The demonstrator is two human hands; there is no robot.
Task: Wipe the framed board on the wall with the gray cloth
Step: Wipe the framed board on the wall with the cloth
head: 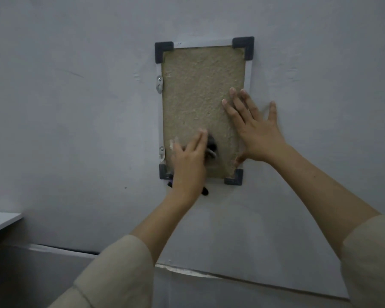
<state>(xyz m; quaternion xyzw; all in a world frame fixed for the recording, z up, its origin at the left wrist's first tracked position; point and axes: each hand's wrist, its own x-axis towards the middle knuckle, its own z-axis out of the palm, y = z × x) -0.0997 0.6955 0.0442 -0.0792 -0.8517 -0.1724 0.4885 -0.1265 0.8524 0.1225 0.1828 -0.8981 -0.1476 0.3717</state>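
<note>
A rough tan board in a thin white frame with dark plastic corner caps [200,90] hangs on the pale grey wall [76,107]. The left hand [188,165], fingers close together, presses a dark grey cloth [211,145] against the board's lower part. The right hand [253,130] lies flat, fingers spread, over the board's right edge.

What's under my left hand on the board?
Under the left hand a dark gray cloth pokes out past the fingers, pressed to the board. Most of the cloth, and the board's lower left part, are covered by the hand.
</note>
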